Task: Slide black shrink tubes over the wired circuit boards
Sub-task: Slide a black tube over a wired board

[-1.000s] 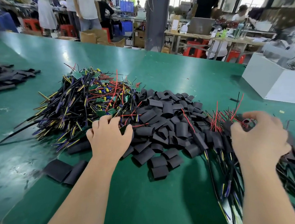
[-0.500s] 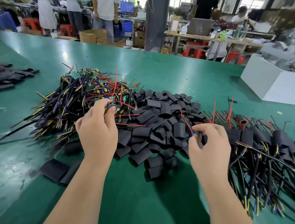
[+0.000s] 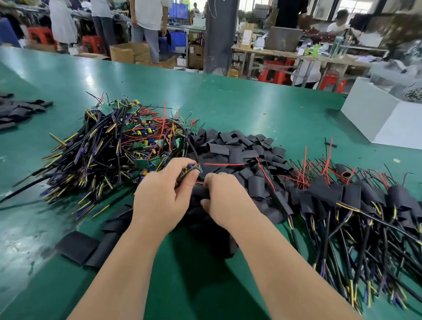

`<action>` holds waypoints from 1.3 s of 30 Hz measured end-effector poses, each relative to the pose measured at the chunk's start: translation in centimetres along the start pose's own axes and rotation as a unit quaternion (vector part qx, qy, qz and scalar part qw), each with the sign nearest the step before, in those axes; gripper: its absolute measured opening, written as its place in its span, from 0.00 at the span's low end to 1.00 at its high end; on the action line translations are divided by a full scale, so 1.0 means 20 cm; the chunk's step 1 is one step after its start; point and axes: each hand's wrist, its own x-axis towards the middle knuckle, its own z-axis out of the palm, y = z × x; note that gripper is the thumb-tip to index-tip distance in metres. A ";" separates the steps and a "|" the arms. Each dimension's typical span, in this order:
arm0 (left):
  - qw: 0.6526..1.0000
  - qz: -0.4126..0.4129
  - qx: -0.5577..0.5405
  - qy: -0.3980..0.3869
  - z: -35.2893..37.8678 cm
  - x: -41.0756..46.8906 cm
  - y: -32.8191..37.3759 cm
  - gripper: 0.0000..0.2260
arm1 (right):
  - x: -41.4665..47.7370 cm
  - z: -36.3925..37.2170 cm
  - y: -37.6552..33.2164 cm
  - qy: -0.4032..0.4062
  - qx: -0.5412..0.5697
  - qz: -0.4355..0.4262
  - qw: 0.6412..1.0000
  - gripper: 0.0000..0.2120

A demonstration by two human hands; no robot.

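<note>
A tangle of bare wired circuit boards (image 3: pixel 119 146) lies left of centre on the green table (image 3: pixel 235 105). Loose black shrink tubes (image 3: pixel 236 149) are heaped in the middle. Boards with tubes on them (image 3: pixel 369 207) spread to the right. My left hand (image 3: pixel 163 196) pinches one wired circuit board (image 3: pixel 194 169), its red wire pointing right. Close beside it, my right hand (image 3: pixel 224 201) grips a black shrink tube (image 3: pixel 200 192) just below the board. The tube is mostly hidden under my fingers.
A second heap of black tubes (image 3: pixel 2 113) lies at the far left. Flat tubes (image 3: pixel 82 248) lie near my left forearm. A white box (image 3: pixel 397 120) stands at the back right. People stand beyond the table's far edge.
Both hands have come together over the middle of the tube heap. My left hand lifted a board out of the left tangle; my right hand moved left with a tube.
</note>
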 end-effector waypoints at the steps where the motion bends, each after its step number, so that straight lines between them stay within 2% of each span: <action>1: 1.000 -0.011 -0.003 -0.012 0.01 0.00 0.00 0.12 | 0.02 -0.01 0.00 -0.013 0.005 0.008 1.000 0.13; 4: 0.998 -0.042 -0.029 -0.036 0.03 -0.01 -0.02 0.12 | 0.05 -0.04 0.00 -0.030 0.011 0.011 0.999 0.08; 7: 0.997 -0.065 -0.035 -0.026 0.04 -0.01 -0.03 0.10 | 0.05 -0.04 0.00 -0.047 0.028 0.014 0.998 0.12; 9: 0.998 -0.060 -0.018 -0.009 0.03 -0.01 -0.01 0.11 | 0.04 -0.03 0.01 -0.058 0.037 0.010 0.998 0.17; 13: 0.999 -0.040 -0.026 -0.019 0.02 0.01 0.00 0.14 | 0.01 -0.01 0.04 -0.070 0.033 -0.002 0.997 0.21; 18: 0.993 -0.046 -0.111 -0.013 0.03 0.00 0.00 0.18 | -0.05 -0.01 0.10 0.024 0.063 -0.002 0.998 0.22; 21: 0.987 -0.046 -0.153 -0.014 0.03 0.00 0.00 0.17 | -0.13 -0.02 0.19 0.146 0.176 0.057 0.972 0.20; 23: 0.985 -0.047 -0.167 -0.013 0.03 0.01 0.00 0.17 | -0.19 -0.01 0.24 0.198 0.328 0.132 0.914 0.17; 25: 0.979 -0.047 -0.199 -0.021 0.03 0.01 0.01 0.16 | -0.23 0.00 0.28 0.203 0.505 0.177 0.820 0.16; 26: 0.975 -0.046 -0.214 -0.032 0.02 0.01 0.02 0.15 | -0.24 0.00 0.30 0.202 0.597 0.180 0.755 0.10; 27: 0.971 -0.046 -0.229 -0.046 0.02 0.01 0.03 0.15 | -0.25 -0.01 0.30 0.189 0.691 0.178 0.674 0.04; 29: 0.958 -0.051 -0.268 -0.086 0.01 0.01 0.04 0.16 | -0.26 -0.02 0.31 0.172 0.812 0.175 0.530 0.06; 30: 0.949 -0.053 -0.290 -0.111 0.01 0.01 0.05 0.16 | -0.26 -0.03 0.32 0.175 0.841 0.176 0.481 0.07; 31: 0.941 -0.052 -0.307 -0.136 0.01 0.01 0.05 0.16 | -0.27 -0.04 0.32 0.179 0.861 0.177 0.443 0.09; 34: 0.922 -0.045 -0.325 -0.205 0.00 0.00 0.04 0.15 | -0.27 -0.06 0.33 0.192 0.894 0.186 0.361 0.12; 39: 0.905 -0.050 -0.332 -0.262 0.01 -0.01 0.05 0.18 | -0.27 -0.08 0.35 0.218 0.925 0.176 0.259 0.15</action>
